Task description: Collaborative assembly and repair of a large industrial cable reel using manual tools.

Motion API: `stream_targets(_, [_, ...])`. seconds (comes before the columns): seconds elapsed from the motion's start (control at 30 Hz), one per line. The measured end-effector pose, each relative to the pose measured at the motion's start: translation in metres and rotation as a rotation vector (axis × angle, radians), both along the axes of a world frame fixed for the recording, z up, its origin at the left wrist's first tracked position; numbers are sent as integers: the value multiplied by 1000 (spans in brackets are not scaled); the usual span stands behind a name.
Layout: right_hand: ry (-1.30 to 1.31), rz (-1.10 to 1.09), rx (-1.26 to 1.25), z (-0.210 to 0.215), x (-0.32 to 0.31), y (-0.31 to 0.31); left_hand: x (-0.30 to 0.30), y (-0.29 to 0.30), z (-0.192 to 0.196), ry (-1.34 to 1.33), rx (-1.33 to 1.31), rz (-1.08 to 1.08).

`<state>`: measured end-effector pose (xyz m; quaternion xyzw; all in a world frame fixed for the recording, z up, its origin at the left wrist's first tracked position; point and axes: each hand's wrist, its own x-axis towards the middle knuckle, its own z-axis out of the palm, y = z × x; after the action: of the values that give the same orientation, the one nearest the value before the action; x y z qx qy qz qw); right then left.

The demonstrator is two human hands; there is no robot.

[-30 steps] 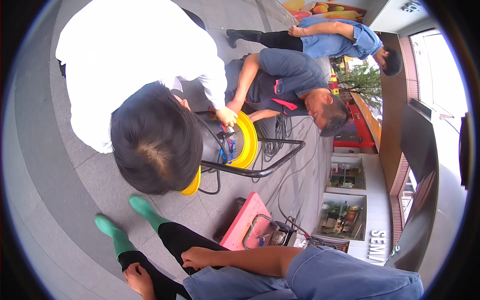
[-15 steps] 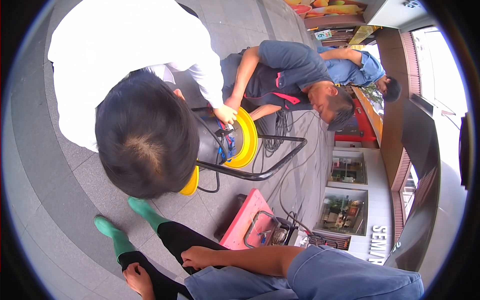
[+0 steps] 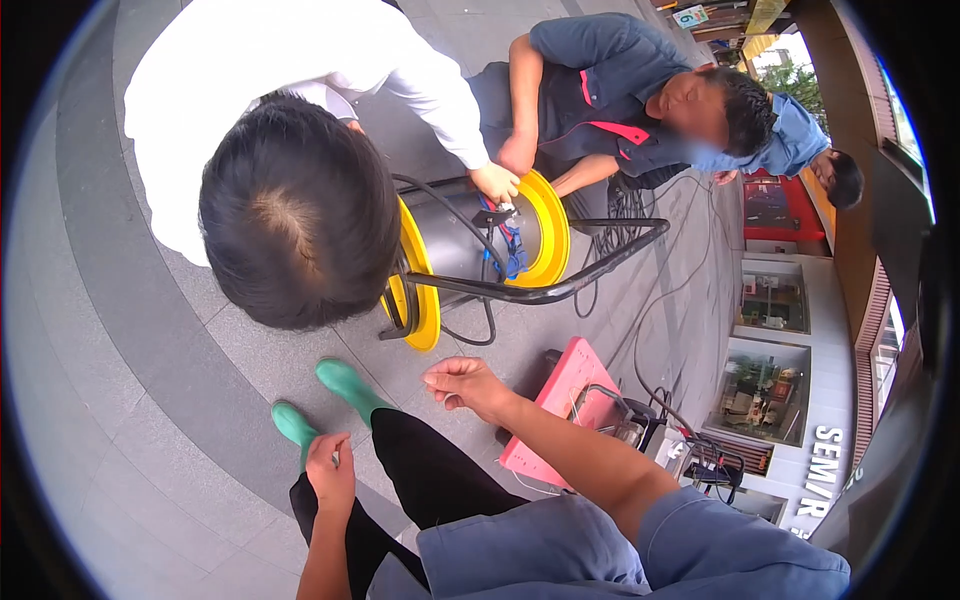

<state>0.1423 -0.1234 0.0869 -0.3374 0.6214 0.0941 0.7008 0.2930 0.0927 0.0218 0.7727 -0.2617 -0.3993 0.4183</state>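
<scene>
My right hand (image 3: 465,385) is held out past my right knee, fingers curled in toward the thumb with nothing visible in them. My left hand (image 3: 330,470) hovers by my left knee, loosely bent, thumb apart from the fingers, also holding nothing. Nearest to my right hand stands a large cable reel (image 3: 545,235) with yellow end discs, a grey drum and a black tube frame. A person in white (image 3: 230,50) bends over it, one hand (image 3: 495,183) at the blue cable ties on the drum. Facing them, a person in dark work clothes (image 3: 600,110) reaches to the reel's yellow rim.
My green boots (image 3: 345,383) stand on grey paving (image 3: 200,430). To the right is a pink cart-like board (image 3: 560,410) with equipment beside it. Black cable (image 3: 625,225) lies coiled behind the reel. Farther off is another person in blue (image 3: 790,135), before a shopfront (image 3: 765,390).
Both my hands have lifted off my legs, the right one reaching forward. My view has shifted, so the reel and people appear farther right. The person in dark clothes has raised their head.
</scene>
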Motion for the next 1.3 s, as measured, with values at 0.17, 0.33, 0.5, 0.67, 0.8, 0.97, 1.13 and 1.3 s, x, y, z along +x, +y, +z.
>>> stream_targets(0.17, [-255, -285, -63, 6, 31, 13, 0, -93, 46, 445, -161, 131])
stream_targets(0.33, [-359, -401, -122, 10, 29, 43, -4, -104, 67, 413, -144, 29])
stream_targets(0.5, [-413, -320, -178, 12, -3, 39, -23, -117, 74, 356, -134, -110])
stream_targets(0.67, [-453, -480, -24, 23, -51, 14, -66, -151, 73, 441, -102, -191])
stream_targets(0.8, [-556, -595, 256, 9, -128, -21, -139, -190, 80, 385, -121, -132])
stream_targets(0.97, [-503, -466, 413, 15, -223, -97, -240, -241, 81, 613, -89, 67])
stream_targets(1.13, [-586, -519, 352, 13, -304, -163, -321, -315, 78, 488, -258, -13])
stream_targets(1.3, [-702, -716, 291, 3, -350, -204, -367, -381, 76, 488, -262, -132])
